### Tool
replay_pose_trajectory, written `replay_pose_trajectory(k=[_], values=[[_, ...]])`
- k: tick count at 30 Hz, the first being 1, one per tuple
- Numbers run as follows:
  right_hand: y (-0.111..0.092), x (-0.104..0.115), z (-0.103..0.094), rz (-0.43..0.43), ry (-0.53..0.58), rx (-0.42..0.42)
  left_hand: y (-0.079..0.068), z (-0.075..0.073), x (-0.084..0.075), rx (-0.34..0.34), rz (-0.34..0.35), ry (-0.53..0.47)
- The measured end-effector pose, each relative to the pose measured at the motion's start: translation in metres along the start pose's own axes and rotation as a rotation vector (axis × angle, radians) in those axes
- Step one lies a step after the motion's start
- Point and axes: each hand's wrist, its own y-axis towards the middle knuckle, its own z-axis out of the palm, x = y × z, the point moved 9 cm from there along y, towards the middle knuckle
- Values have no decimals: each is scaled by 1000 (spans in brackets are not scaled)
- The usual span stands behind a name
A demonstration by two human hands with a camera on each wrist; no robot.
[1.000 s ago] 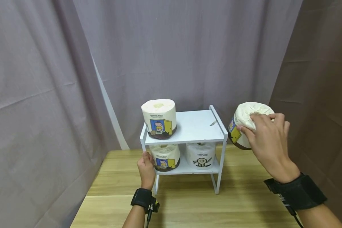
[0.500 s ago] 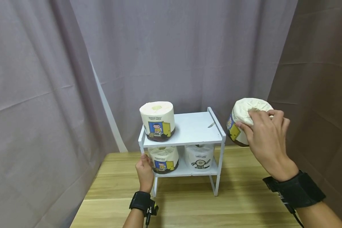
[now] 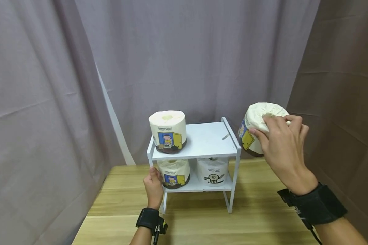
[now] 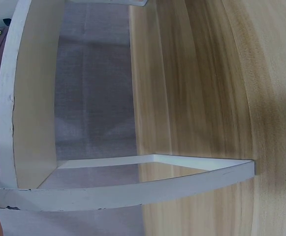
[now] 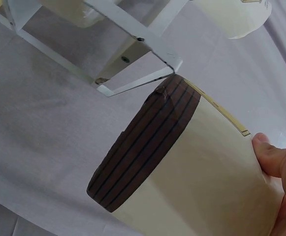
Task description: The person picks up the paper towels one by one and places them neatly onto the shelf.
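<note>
My right hand (image 3: pixel 283 144) grips a wrapped toilet paper roll (image 3: pixel 254 131) by its top, fingers in the core hole and thumb on the side. The roll is tilted in the air just right of the white two-tier shelf (image 3: pixel 208 139); its brown striped base shows in the right wrist view. My left hand (image 3: pixel 153 187) holds the shelf's front left post, low beside the bottom tier. On the top tier's left side stands another toilet paper roll (image 3: pixel 168 134). Below sit a cartoon-print roll (image 3: pixel 173 173) on the left and a whiter roll (image 3: pixel 212 172) on the right.
The shelf stands on a wooden table (image 3: pixel 116 204) with its rear edge near a grey curtain (image 3: pixel 187 58). A raised side rail (image 3: pixel 231 132) borders the top tier on the right. A small grey mark (image 3: pixel 226 136) shows on that tier.
The right hand with its roll has shifted slightly left and closer to the shelf's top right edge. The left hand keeps its hold on the post while the view drifts a little.
</note>
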Motion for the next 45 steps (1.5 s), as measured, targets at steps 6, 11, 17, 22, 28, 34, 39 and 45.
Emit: replay_pose_trajectory(k=[6, 11, 17, 22, 28, 34, 39, 45], values=[[8, 8, 3, -6, 21, 6, 7, 0, 14, 7, 1, -62], [13, 15, 5, -23, 22, 18, 8, 4, 25, 15, -14, -75], [17, 28, 11, -66, 10, 48, 6, 5, 29, 10, -19, -62], [20, 37, 13, -118, 1, 45, 4, 2, 30, 4, -18, -57], [26, 47, 13, -143, 20, 32, 5, -1, 32, -2, -33, -50], [33, 62, 16, -173, 46, 31, 5, -1, 30, -4, -47, -36], [36, 70, 22, -164, 60, 38, 3, -1, 31, 1, -47, -27], [38, 81, 36, -175, 74, 51, 1, -1, 27, -10, -50, -47]])
